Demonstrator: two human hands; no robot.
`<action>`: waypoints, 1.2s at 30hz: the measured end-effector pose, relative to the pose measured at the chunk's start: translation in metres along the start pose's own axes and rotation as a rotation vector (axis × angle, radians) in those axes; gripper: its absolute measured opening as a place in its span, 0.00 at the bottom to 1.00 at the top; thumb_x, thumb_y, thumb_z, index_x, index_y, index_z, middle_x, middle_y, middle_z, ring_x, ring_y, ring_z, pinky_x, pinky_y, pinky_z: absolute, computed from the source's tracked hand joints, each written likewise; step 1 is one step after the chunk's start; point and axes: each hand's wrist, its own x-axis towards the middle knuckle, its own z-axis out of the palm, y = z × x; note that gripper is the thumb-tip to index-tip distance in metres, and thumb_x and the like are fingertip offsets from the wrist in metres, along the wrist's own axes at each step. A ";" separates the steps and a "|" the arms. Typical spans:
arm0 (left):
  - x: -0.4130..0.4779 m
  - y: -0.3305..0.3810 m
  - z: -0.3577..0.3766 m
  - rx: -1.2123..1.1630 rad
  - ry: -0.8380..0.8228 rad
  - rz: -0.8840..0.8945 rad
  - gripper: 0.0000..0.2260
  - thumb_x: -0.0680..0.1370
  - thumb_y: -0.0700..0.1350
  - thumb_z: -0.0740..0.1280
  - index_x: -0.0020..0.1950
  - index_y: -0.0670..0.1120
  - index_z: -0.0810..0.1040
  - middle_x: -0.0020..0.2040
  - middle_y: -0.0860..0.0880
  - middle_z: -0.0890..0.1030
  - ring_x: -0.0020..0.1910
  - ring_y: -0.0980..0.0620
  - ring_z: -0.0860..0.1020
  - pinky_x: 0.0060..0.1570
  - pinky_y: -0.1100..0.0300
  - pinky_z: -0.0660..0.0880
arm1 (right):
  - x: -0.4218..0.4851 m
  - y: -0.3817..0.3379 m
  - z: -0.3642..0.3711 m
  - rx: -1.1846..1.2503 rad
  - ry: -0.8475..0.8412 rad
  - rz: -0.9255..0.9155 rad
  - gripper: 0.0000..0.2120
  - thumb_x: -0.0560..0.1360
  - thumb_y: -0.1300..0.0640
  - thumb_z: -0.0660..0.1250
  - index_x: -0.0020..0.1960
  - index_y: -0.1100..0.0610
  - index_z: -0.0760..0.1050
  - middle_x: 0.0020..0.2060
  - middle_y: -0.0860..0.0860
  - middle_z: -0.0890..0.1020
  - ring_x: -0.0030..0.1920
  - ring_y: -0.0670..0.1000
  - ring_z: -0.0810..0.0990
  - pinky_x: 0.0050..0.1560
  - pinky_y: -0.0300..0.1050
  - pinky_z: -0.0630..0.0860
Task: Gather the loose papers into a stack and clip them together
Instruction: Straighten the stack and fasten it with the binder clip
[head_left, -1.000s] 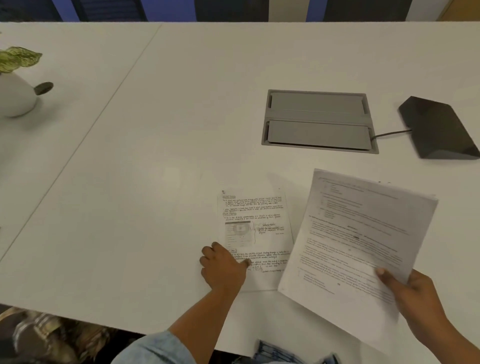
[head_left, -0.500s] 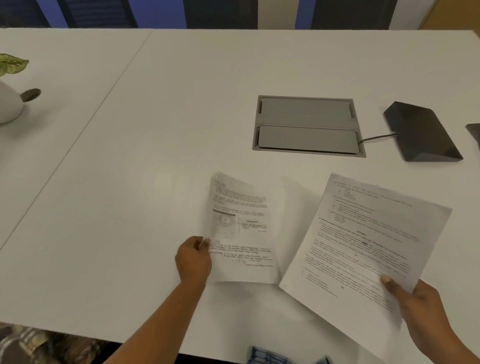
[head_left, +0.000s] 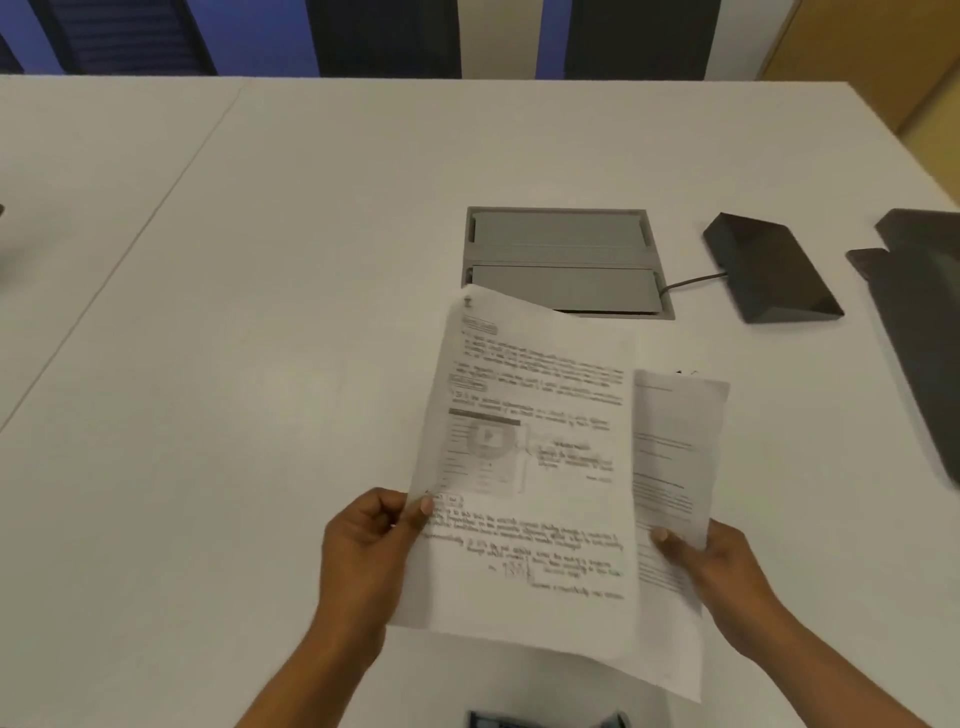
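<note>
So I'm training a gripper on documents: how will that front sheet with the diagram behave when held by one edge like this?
Probably floppy: the front sheet, pinched by the left hand, curves along its top edge. Likely very light, since a fingertip pinch holds it up. It may slide against the back sheet held by the right hand; they sit misaligned.

Two overlapping sheets: front sheet (head_left: 524, 467) held above the worktop (head_left: 260, 338) toward its near edge, rear sheet (head_left: 675, 441) showing past its right side. Behind them, a recessed panel (head_left: 563, 254), partly covered. Right of that, a wedge-shaped box (head_left: 769, 270); at the right edge, possibly a flat device (head_left: 919, 312).
</note>
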 end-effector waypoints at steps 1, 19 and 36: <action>-0.005 -0.002 0.008 0.000 -0.018 -0.001 0.06 0.74 0.40 0.73 0.38 0.40 0.80 0.39 0.41 0.87 0.35 0.48 0.84 0.37 0.56 0.80 | 0.000 -0.005 0.005 -0.015 -0.028 0.000 0.12 0.75 0.60 0.70 0.58 0.59 0.81 0.50 0.56 0.87 0.48 0.56 0.87 0.53 0.58 0.81; 0.029 0.003 0.023 -0.174 -0.520 -0.436 0.18 0.77 0.47 0.69 0.67 0.46 0.77 0.61 0.39 0.83 0.59 0.36 0.81 0.60 0.36 0.76 | -0.006 -0.042 0.030 0.059 -0.314 -0.011 0.14 0.78 0.65 0.64 0.62 0.56 0.78 0.52 0.60 0.85 0.52 0.64 0.84 0.51 0.67 0.79; 0.060 0.004 0.076 0.096 -0.405 0.192 0.16 0.78 0.32 0.67 0.57 0.52 0.82 0.55 0.49 0.85 0.56 0.47 0.83 0.55 0.47 0.81 | 0.034 -0.068 0.034 0.133 -0.141 -0.313 0.18 0.74 0.66 0.70 0.56 0.45 0.81 0.56 0.51 0.85 0.59 0.54 0.82 0.56 0.53 0.80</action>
